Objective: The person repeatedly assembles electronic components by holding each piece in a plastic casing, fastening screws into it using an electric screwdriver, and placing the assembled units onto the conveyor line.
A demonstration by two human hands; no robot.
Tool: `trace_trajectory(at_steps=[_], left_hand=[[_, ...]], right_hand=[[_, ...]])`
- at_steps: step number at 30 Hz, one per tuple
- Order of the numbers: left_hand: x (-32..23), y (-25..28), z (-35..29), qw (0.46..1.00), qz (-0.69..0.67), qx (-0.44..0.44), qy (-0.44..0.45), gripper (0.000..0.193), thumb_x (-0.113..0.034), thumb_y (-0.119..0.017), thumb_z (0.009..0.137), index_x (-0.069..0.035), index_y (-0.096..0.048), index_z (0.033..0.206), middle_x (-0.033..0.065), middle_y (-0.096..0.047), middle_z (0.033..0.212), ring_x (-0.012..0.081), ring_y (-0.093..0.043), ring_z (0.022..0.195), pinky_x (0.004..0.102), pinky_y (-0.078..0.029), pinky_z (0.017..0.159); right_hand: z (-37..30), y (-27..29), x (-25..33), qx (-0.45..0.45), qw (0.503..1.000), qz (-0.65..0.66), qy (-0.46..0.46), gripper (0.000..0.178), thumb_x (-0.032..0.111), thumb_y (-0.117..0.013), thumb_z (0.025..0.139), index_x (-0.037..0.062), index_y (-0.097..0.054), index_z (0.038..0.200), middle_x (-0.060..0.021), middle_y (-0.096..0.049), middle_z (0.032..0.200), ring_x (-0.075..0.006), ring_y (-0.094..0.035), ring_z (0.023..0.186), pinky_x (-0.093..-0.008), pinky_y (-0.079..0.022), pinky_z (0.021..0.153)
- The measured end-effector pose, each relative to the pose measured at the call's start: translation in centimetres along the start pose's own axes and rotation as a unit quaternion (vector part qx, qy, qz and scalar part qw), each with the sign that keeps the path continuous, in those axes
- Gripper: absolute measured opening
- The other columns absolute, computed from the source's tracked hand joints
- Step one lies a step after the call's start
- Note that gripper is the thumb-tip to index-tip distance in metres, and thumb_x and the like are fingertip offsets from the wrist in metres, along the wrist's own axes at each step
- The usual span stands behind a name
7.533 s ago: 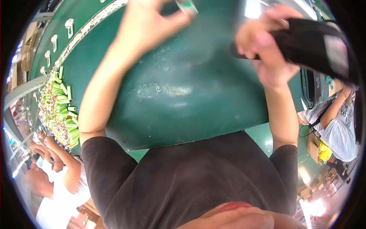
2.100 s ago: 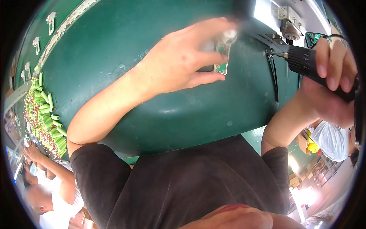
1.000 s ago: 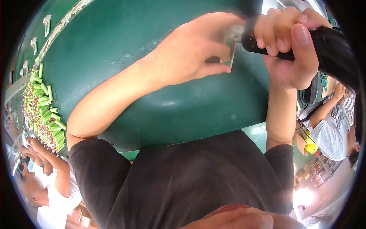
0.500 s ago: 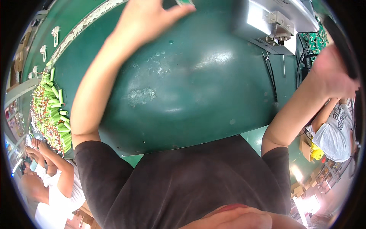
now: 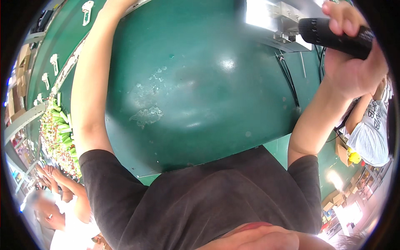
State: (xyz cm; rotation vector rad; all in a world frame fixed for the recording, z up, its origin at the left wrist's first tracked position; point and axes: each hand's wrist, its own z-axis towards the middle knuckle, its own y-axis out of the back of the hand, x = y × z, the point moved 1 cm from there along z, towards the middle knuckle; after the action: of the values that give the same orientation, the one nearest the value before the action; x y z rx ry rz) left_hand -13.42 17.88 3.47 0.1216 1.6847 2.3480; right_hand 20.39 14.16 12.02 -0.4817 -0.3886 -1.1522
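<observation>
My right hand [image 5: 354, 66] is closed around a black cylindrical tool [image 5: 335, 37] with a ribbed end. It holds the tool at the upper right, with the ribbed end toward a metal block [image 5: 289, 18] on a pale machine [image 5: 266, 14]. I cannot tell whether the tool touches the block. My left arm reaches to the upper left, where only the base of my left hand [image 5: 118, 3] shows at the top edge. Its fingers, and anything in them, are out of the picture.
Tweezers [image 5: 287, 77] and a thin metal rod [image 5: 303, 64] lie right of centre on the green table [image 5: 200, 96], near black cables [image 5: 321, 62]. Green-sleeved parts with thin wires [image 5: 60, 133] are piled at left. Co-workers sit at lower left [image 5: 66, 212] and far right [image 5: 371, 129].
My left hand, earlier holding a small green piece at the top, has moved left and mostly out of view. My right hand has brought the black tool leftward toward the machine.
</observation>
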Motion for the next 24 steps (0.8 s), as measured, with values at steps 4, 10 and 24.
trace_trajectory(at_steps=[4,10,24], left_hand=[[0.8,-1.3,-0.1,0.995,-0.013,-0.088,-0.053,0.009,-0.007,-0.068,0.086,-0.002,-0.067,0.094,0.019,-0.065,0.093,0.0397,-0.062,0.095,0.0465,-0.05,0.085],[-3.4,0.7,-1.3,0.994,-0.086,-0.065,-0.02,0.008,-0.005,-0.065,0.088,0.0,-0.063,0.094,0.0211,-0.064,0.092,0.0416,-0.063,0.092,0.0471,-0.05,0.082],[-17.8,1.4,-13.1,0.948,-0.305,-0.051,-0.073,0.03,-0.009,-0.088,0.068,-0.009,-0.076,0.096,0.0065,-0.062,0.11,0.027,-0.06,0.094,0.0402,-0.053,0.077]], right_hand=[[-1.0,-0.7,-0.5,0.022,0.997,-0.073,-0.031,0.045,0.03,-0.05,0.108,0.005,-0.039,0.144,-0.002,-0.05,0.074,-0.0125,-0.051,0.054,-0.0315,-0.051,0.062],[-0.9,-0.8,3.2,0.088,0.967,-0.097,-0.219,0.039,0.024,-0.055,0.106,0.008,-0.041,0.139,0.0017,-0.047,0.064,-0.0112,-0.047,0.047,-0.0287,-0.048,0.054],[-2.5,2.6,0.0,0.23,0.917,0.202,-0.257,0.025,0.021,-0.038,0.097,0.0134,-0.046,0.075,0.0036,-0.045,0.077,-0.0107,-0.045,0.066,-0.0327,-0.038,0.07]])
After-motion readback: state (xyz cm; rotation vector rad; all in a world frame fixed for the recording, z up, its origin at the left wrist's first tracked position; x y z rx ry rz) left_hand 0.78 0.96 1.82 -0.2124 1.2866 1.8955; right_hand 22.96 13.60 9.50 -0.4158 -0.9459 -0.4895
